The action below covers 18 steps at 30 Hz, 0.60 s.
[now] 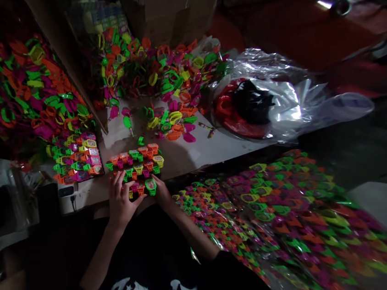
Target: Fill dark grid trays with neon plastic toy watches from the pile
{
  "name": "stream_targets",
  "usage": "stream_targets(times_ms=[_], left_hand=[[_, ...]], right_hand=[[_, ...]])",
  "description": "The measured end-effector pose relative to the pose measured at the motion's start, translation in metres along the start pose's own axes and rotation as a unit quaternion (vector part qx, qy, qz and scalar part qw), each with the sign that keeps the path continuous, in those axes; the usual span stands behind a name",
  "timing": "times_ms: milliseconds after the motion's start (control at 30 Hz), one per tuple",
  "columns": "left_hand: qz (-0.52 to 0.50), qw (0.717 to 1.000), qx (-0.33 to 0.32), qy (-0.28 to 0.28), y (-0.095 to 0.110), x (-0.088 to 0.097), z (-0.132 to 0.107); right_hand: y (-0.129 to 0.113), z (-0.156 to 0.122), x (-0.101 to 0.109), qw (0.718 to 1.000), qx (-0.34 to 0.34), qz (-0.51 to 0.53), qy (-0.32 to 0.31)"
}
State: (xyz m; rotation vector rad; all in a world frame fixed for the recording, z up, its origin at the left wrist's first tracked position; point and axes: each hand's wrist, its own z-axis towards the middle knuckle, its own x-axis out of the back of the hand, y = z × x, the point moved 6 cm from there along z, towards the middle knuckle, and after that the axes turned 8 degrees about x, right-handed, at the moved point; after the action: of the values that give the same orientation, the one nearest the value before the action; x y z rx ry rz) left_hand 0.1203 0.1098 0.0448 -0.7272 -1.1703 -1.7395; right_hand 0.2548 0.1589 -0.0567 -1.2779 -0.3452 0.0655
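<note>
Largest thing in view was the sheet of bagged toy watches (290, 213) spread low right, neon green, orange, pink and yellow under clear film. Next, a heap of loose neon plastic straps (18, 94) filled the upper left, and a second loose pile (158, 75) lay at top centre on the pale table (194, 156). A crumpled clear plastic bag (288, 93) sat to the right of that pile with red and black parts (241, 105) inside. A cardboard box (168, 9) stood behind the piles. A stacked row of toy watches (77, 159) lay left of centre. Smaller, the block of assembled toy watches (137, 167) sat at the table's near edge, between both hands. Left hand (121, 201) rested against the block's left near corner, fingers spread and lying on the watches. Right hand (160, 192) was at the block's right near corner, thumb and fingers touching a green watch (150, 185); whether pinching it, could not tell
</note>
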Motion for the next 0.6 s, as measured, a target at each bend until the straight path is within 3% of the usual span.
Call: stream_targets(times_ms=[167,433,600], left_hand=[[0.000,1.000,-0.002,-0.004,-0.001,-0.001,-0.001],[-0.002,1.000,-0.002,0.007,-0.002,-0.002,-0.001],[-0.007,1.000,0.002,0.009,-0.004,-0.002,-0.001]], right_hand=[[-0.007,0.004,-0.002,0.991,0.004,-0.132,-0.008],[-0.013,0.014,-0.006,0.945,-0.081,-0.295,-0.117],[-0.014,0.014,-0.008,0.936,-0.085,-0.307,-0.148]])
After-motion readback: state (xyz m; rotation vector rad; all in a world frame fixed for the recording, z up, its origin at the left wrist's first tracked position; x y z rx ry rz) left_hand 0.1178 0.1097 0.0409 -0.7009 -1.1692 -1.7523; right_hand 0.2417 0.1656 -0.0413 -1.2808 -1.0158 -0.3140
